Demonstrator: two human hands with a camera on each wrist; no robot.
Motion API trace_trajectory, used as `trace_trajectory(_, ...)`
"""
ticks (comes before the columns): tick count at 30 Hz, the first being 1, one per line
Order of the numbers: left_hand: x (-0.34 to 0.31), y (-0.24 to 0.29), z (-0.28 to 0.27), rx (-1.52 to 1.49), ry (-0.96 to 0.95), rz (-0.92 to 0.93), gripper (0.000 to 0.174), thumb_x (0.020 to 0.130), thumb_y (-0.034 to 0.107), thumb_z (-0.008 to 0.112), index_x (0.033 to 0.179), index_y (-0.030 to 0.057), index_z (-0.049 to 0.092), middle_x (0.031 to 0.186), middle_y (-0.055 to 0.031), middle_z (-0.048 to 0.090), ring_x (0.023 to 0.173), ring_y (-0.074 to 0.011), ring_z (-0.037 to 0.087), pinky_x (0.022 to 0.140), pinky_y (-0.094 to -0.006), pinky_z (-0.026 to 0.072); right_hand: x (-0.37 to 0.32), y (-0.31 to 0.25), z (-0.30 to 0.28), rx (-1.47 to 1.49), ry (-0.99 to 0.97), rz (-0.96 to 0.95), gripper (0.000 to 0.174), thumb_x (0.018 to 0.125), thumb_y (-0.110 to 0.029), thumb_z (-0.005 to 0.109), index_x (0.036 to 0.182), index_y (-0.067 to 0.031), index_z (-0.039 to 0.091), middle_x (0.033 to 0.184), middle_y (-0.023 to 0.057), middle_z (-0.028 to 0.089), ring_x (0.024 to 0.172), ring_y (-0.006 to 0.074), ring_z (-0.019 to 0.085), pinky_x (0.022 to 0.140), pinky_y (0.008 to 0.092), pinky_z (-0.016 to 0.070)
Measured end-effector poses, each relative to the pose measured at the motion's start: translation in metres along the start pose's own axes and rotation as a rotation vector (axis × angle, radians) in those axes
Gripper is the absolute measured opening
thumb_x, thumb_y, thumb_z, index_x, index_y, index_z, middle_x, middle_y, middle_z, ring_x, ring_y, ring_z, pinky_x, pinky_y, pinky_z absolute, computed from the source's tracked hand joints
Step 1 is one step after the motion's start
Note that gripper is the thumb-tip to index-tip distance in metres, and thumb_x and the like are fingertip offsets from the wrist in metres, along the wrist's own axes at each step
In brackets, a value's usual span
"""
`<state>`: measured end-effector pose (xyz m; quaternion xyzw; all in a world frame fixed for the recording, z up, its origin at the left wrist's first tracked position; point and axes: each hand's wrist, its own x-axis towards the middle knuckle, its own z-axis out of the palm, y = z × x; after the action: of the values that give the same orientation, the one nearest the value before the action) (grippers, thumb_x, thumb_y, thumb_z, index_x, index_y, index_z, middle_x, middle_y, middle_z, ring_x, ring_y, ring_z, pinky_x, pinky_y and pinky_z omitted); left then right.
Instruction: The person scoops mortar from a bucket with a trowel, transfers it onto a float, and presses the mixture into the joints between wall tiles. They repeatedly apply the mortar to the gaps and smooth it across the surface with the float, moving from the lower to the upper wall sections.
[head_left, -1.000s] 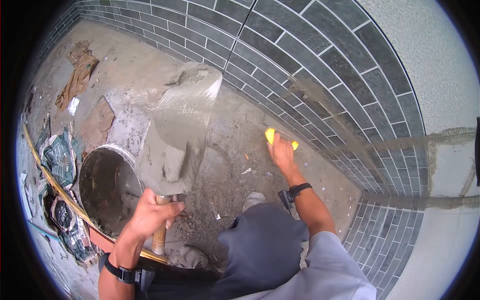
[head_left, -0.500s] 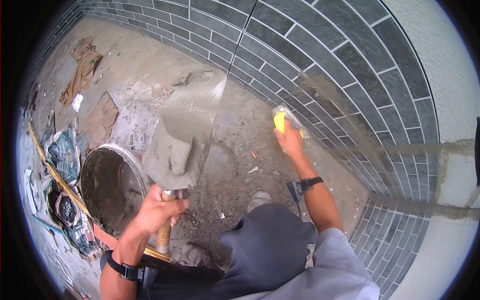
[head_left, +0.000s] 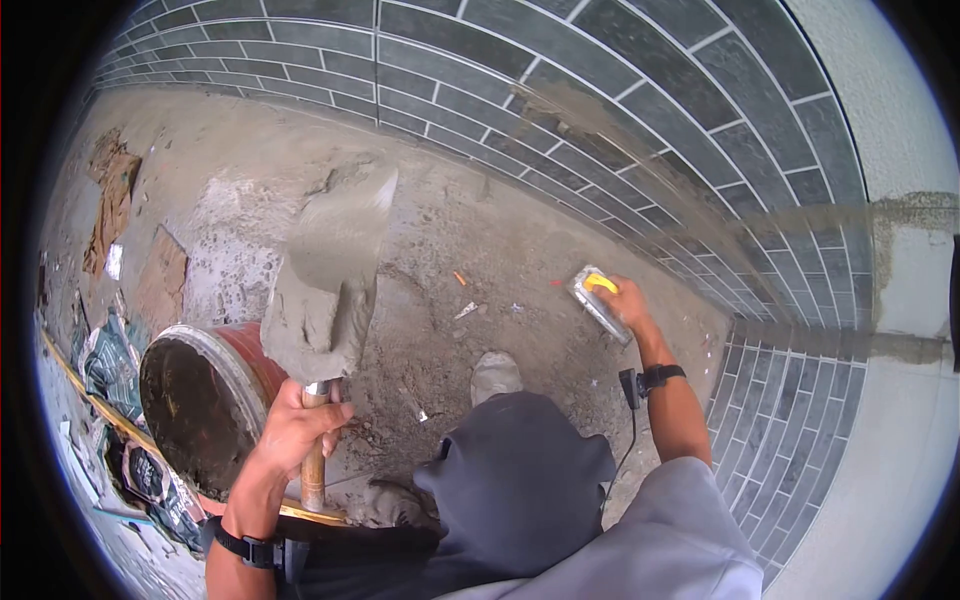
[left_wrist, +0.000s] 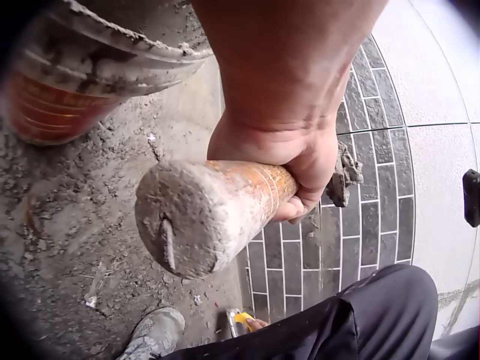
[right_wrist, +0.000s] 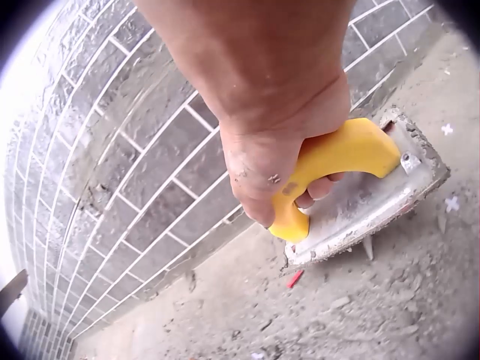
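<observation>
Left hand [head_left: 300, 428]: fingers curled round wooden handle [head_left: 313, 478].
Mortar [head_left: 318, 310]: on blade [head_left: 345, 235], beyond fingers.
Right hand [head_left: 625, 303]: clamped round yellow grip [right_wrist: 349, 154]; plate [right_wrist: 367, 206] beneath fingers.
Bucket [head_left: 255, 355]: near left fingers.

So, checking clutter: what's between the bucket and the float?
In the head view: the blade bearing mortar, then ground with an orange bit and pale scrap.
</observation>
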<state>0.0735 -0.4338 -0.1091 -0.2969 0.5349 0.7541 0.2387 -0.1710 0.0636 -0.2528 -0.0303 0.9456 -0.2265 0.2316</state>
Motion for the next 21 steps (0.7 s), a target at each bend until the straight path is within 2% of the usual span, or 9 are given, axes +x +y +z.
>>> trace_trajectory(2, 0.003, -0.001, 0.001, 0.006, -0.006, -0.010, 0.019, 0.084, 0.001, 0.066, 0.076, 0.0071, 0.050, 0.053, -0.0019, 0.050, 0.040, -0.0117, 0.047, 0.038, -0.0259, 0.0359, 0.010, 0.015, -0.005, -0.094, 0.040, 0.016, 0.039, 0.083, -0.037, 0.070, 0.096, 0.0000, 0.070, 0.079, 0.0156, 0.067, 0.071, 0.0239, 0.062, 0.068, 0.0383, 0.0484)
trace_trajectory(4, 0.005, -0.003, 0.001, 0.017, 0.019, -0.030, 0.018, 0.084, 0.002, 0.067, 0.076, 0.0071, 0.051, 0.054, -0.0017, 0.050, 0.040, -0.0113, 0.047, 0.038, -0.0254, 0.0360, 0.013, 0.007, -0.007, -0.059, 0.053, -0.012, 0.040, 0.083, -0.038, 0.070, 0.096, 0.0001, 0.069, 0.079, 0.0166, 0.067, 0.070, 0.0234, 0.062, 0.068, 0.0387, 0.0478)
trace_trajectory(6, 0.007, -0.003, 0.001, 0.015, 0.014, -0.032, 0.018, 0.083, 0.002, 0.067, 0.077, 0.0073, 0.051, 0.054, -0.0012, 0.051, 0.040, -0.0108, 0.047, 0.038, -0.0251, 0.0361, 0.016, -0.010, -0.011, -0.072, 0.017, 0.021, 0.041, 0.083, -0.037, 0.066, 0.103, -0.0015, 0.069, 0.091, 0.0217, 0.070, 0.082, 0.0321, 0.068, 0.075, 0.0414, 0.0499)
trace_trajectory(9, 0.009, 0.002, 0.007, 0.006, 0.007, -0.045, 0.017, 0.083, 0.002, 0.068, 0.079, 0.0077, 0.053, 0.056, -0.0002, 0.051, 0.041, -0.0097, 0.048, 0.039, -0.0246, 0.0364, 0.011, -0.033, -0.010, -0.009, 0.050, -0.143, 0.038, 0.085, -0.034, 0.067, 0.104, -0.0012, 0.069, 0.096, 0.0195, 0.070, 0.085, 0.0280, 0.068, 0.077, 0.0389, 0.0504)
trace_trajectory(14, 0.010, 0.004, -0.002, -0.008, -0.027, -0.084, 0.017, 0.086, 0.005, 0.070, 0.086, 0.0078, 0.053, 0.065, 0.0013, 0.053, 0.049, -0.0077, 0.050, 0.044, -0.0241, 0.0418, -0.022, -0.146, -0.014, 0.444, -0.030, -0.353, 0.040, 0.089, -0.024, 0.068, 0.119, 0.0024, 0.060, 0.102, 0.0099, 0.069, 0.089, 0.0171, 0.065, 0.078, 0.0308, 0.0513)
trace_trajectory(17, 0.013, 0.006, 0.000, -0.022, -0.067, -0.044, 0.018, 0.086, 0.004, 0.070, 0.086, 0.0069, 0.052, 0.067, 0.0001, 0.053, 0.050, -0.0078, 0.050, 0.045, -0.0250, 0.0427, -0.040, -0.198, -0.025, 0.591, -0.085, -0.362, 0.042, 0.090, -0.020, 0.067, 0.123, 0.0035, 0.056, 0.098, 0.0076, 0.067, 0.085, 0.0119, 0.063, 0.074, 0.0259, 0.0501)
trace_trajectory(19, 0.011, 0.007, -0.001, -0.021, -0.064, -0.023, 0.018, 0.086, 0.004, 0.070, 0.086, 0.0070, 0.052, 0.068, 0.0001, 0.053, 0.051, -0.0078, 0.051, 0.045, -0.0251, 0.0429, -0.046, -0.218, -0.031, 0.837, -0.304, -0.279, 0.040, 0.091, -0.019, 0.066, 0.122, 0.0027, 0.056, 0.093, 0.0065, 0.066, 0.080, 0.0088, 0.061, 0.071, 0.0235, 0.0488)
trace_trajectory(20, 0.011, 0.008, 0.000, -0.018, -0.074, -0.010, 0.018, 0.086, 0.005, 0.070, 0.087, 0.0071, 0.052, 0.068, 0.0001, 0.053, 0.051, -0.0079, 0.051, 0.045, -0.0252, 0.0432, -0.048, -0.222, -0.030, 0.832, -0.303, -0.287, 0.040, 0.091, -0.019, 0.066, 0.122, 0.0027, 0.056, 0.093, 0.0065, 0.066, 0.080, 0.0088, 0.061, 0.071, 0.0235, 0.0488)
trace_trajectory(21, 0.010, 0.011, 0.001, -0.018, -0.073, 0.002, 0.018, 0.086, 0.005, 0.070, 0.087, 0.0071, 0.052, 0.068, 0.0001, 0.053, 0.051, -0.0079, 0.051, 0.045, -0.0252, 0.0432, -0.049, -0.224, -0.027, 0.892, -0.417, -0.208, 0.039, 0.091, -0.019, 0.066, 0.122, 0.0029, 0.056, 0.092, 0.0062, 0.066, 0.078, 0.0082, 0.060, 0.070, 0.0232, 0.0485)
